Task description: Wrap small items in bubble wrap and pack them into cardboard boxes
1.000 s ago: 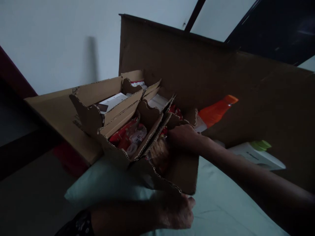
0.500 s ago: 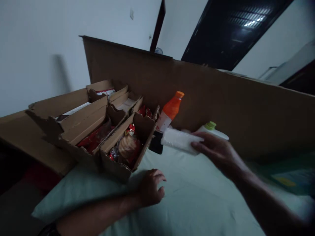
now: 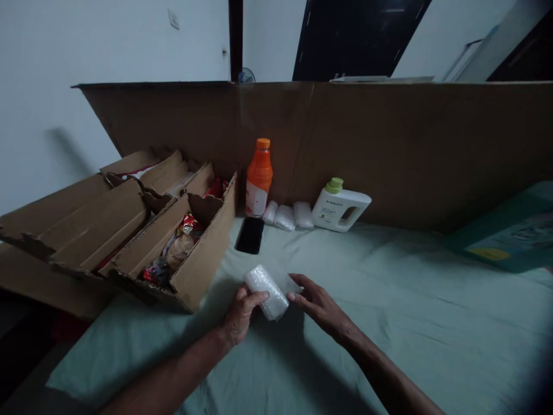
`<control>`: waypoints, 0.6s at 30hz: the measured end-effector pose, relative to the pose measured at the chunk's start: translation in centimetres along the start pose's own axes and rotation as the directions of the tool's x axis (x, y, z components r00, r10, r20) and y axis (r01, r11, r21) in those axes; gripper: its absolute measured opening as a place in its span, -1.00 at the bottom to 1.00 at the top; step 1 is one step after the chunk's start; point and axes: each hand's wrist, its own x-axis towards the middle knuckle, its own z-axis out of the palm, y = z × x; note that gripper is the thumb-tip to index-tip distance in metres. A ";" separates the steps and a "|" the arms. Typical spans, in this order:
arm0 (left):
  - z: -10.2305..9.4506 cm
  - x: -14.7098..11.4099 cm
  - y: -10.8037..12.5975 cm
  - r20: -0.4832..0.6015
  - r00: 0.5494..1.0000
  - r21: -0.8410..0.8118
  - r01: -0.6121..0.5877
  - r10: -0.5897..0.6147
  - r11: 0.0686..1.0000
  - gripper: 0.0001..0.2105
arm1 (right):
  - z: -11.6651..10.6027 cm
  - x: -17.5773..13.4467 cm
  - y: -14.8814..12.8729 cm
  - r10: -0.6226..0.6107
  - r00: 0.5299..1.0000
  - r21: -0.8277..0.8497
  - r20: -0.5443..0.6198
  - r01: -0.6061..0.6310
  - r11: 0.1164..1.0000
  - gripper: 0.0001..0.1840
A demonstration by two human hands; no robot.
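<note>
A roll of bubble wrap point(image 3: 268, 293) is held up over the green cloth, close to me. My left hand point(image 3: 242, 311) grips its left end, thumb on top. My right hand point(image 3: 317, 302) pinches a loose, see-through flap of the wrap on the right side. Whether anything is inside the roll I cannot tell. Beyond my hands a black phone point(image 3: 249, 235) lies flat on the cloth. Several more bubble-wrapped bundles point(image 3: 285, 218) rest in a row behind it, between an orange bottle point(image 3: 259, 178) and a white jug with a green cap point(image 3: 339, 207).
At left stands a divided cardboard box point(image 3: 207, 253) with red snack packets point(image 3: 179, 248) in its compartments. A cardboard panel point(image 3: 389, 150) walls off the back. A large green container point(image 3: 510, 230) leans at far right. Green cloth point(image 3: 389, 300) covers the surface.
My right hand has brought the bubble wrap roll back from near the bottles toward me. My left hand, free before, now grips it, and a flap is lifted. The view has levelled.
</note>
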 end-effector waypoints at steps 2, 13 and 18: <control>0.4 0.3 0.1 0.019 1.000 0.057 -0.022 0.021 0.998 -0.59 | 0.1 0.1 0.4 -0.036 0.999 0.079 0.006 0.036 0.996 -0.26; -3.5 6.3 0.6 0.105 0.896 0.704 -0.373 0.431 0.604 -0.61 | -7.9 12.6 -3.5 -0.011 0.939 -0.059 -0.344 -0.010 0.998 -0.35; -4.0 7.2 -0.9 0.141 0.867 0.705 -0.428 0.478 0.566 -0.64 | -12.5 17.3 -6.6 0.028 0.905 -0.283 -0.424 -0.162 0.945 -0.61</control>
